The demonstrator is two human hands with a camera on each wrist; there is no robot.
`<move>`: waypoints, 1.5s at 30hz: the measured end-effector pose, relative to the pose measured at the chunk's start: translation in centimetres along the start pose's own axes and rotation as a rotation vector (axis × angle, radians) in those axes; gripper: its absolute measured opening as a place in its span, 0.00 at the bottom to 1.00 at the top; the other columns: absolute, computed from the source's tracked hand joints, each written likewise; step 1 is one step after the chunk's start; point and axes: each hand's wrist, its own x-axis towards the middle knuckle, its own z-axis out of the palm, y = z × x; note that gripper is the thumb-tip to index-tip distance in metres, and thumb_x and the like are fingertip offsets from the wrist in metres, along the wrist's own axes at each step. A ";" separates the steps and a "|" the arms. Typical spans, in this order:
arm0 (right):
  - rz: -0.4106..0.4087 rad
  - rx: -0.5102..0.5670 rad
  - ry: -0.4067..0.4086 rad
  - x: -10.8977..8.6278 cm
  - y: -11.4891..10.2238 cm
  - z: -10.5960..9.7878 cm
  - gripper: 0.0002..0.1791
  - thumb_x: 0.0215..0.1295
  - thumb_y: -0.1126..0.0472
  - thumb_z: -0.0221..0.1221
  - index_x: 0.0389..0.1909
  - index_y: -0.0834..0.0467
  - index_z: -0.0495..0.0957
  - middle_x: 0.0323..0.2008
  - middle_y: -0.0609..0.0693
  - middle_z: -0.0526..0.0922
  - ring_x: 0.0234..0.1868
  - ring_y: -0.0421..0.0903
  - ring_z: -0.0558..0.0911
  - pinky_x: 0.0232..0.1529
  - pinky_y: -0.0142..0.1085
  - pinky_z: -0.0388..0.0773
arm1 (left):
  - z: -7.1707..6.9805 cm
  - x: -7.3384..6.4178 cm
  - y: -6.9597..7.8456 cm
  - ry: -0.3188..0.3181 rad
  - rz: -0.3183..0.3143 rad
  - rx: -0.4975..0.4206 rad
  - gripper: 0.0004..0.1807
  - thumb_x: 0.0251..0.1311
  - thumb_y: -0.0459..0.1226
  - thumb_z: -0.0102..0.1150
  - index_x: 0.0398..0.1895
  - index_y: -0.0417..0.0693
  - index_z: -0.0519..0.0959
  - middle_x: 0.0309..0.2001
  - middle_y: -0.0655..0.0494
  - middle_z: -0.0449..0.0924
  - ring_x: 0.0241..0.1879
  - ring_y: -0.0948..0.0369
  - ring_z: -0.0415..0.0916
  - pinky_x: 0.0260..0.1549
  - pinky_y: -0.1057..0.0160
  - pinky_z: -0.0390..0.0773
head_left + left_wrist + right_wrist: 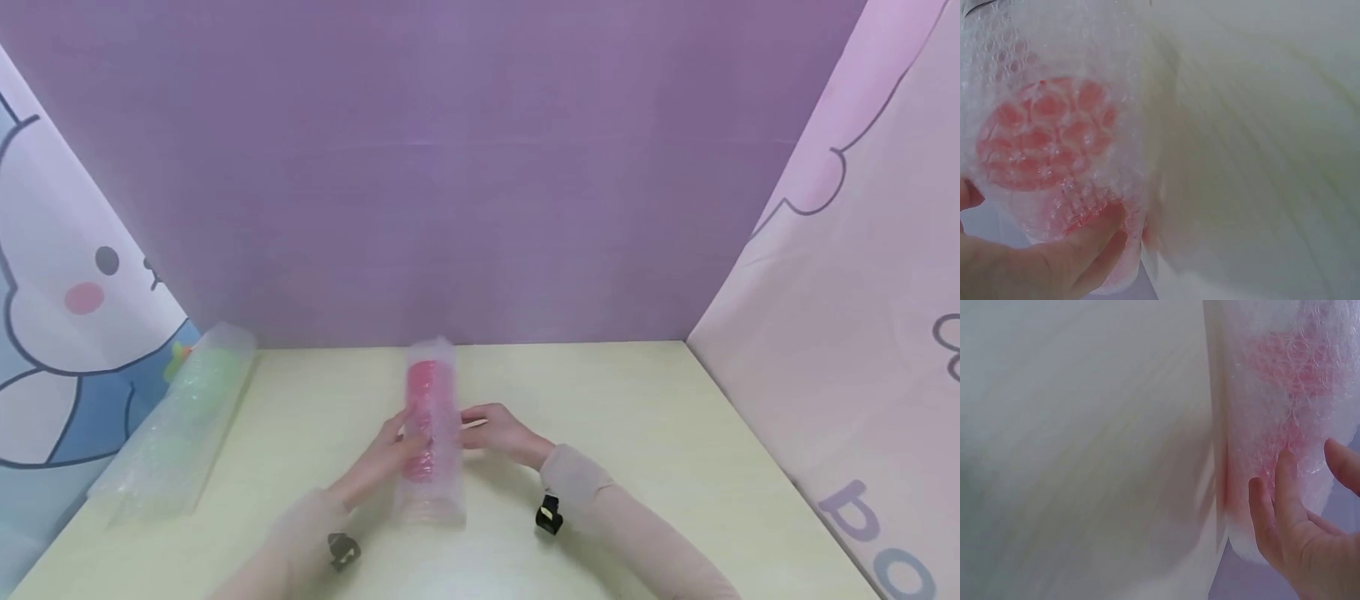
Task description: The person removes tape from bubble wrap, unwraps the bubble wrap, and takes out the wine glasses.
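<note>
A roll of clear bubble wrap lies lengthwise on the table, with pink-red round pieces showing through its layers. My left hand reaches in from the left, its digits laid over the wrap. In the left wrist view, fairly straight fingers touch the bubbles beside a red disc. From the other side comes my right hand, fingertips at the roll's right edge. The right wrist view shows those fingers spread and lightly bent against the wrap.
At the table's left edge lies another bubble-wrapped bundle, with pale green inside and a small green and orange piece by it. A purple panel stands at the back; printed cloths hang left and right.
</note>
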 end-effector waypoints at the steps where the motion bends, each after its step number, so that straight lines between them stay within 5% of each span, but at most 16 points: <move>1: 0.000 0.004 -0.003 -0.1 0.0 -0.2 0.25 0.57 0.63 0.61 0.54 0.69 0.71 0.50 0.64 0.78 0.45 0.51 0.82 0.48 0.39 0.79 | 0.1 0.0 0.1 -0.002 -0.001 -0.001 0.44 0.60 0.51 0.52 0.72 0.49 0.43 0.72 0.40 0.39 0.68 0.36 0.42 0.61 0.33 0.51; 9: -0.014 0.010 -0.030 -1.2 0.2 -0.9 0.26 0.57 0.65 0.60 0.55 0.72 0.69 0.51 0.66 0.76 0.46 0.52 0.81 0.48 0.39 0.79 | 1.2 -0.2 0.6 0.008 -0.038 -0.001 0.43 0.58 0.50 0.55 0.72 0.53 0.45 0.72 0.42 0.41 0.67 0.36 0.46 0.60 0.32 0.53; 33: -0.018 -0.028 -0.031 -5.2 1.8 -5.0 0.26 0.60 0.63 0.57 0.56 0.74 0.67 0.52 0.69 0.74 0.50 0.55 0.79 0.51 0.42 0.78 | 5.8 1.3 1.6 -0.074 0.086 0.016 0.43 0.58 0.48 0.53 0.71 0.44 0.46 0.70 0.39 0.42 0.68 0.39 0.44 0.61 0.35 0.54; 41: -0.027 -0.050 -0.036 -5.8 2.2 -5.6 0.27 0.60 0.61 0.58 0.56 0.73 0.67 0.53 0.68 0.75 0.50 0.55 0.79 0.52 0.43 0.77 | 6.8 1.1 1.8 -0.067 0.155 0.016 0.41 0.60 0.46 0.52 0.71 0.41 0.45 0.69 0.35 0.42 0.68 0.39 0.44 0.62 0.35 0.53; 45: -0.031 -0.038 -0.051 -5.7 2.2 -5.8 0.28 0.60 0.60 0.59 0.57 0.72 0.67 0.53 0.68 0.75 0.51 0.55 0.79 0.52 0.43 0.77 | 7.1 0.9 2.0 -0.039 0.125 0.027 0.43 0.59 0.46 0.53 0.71 0.40 0.44 0.68 0.32 0.43 0.67 0.37 0.45 0.62 0.35 0.53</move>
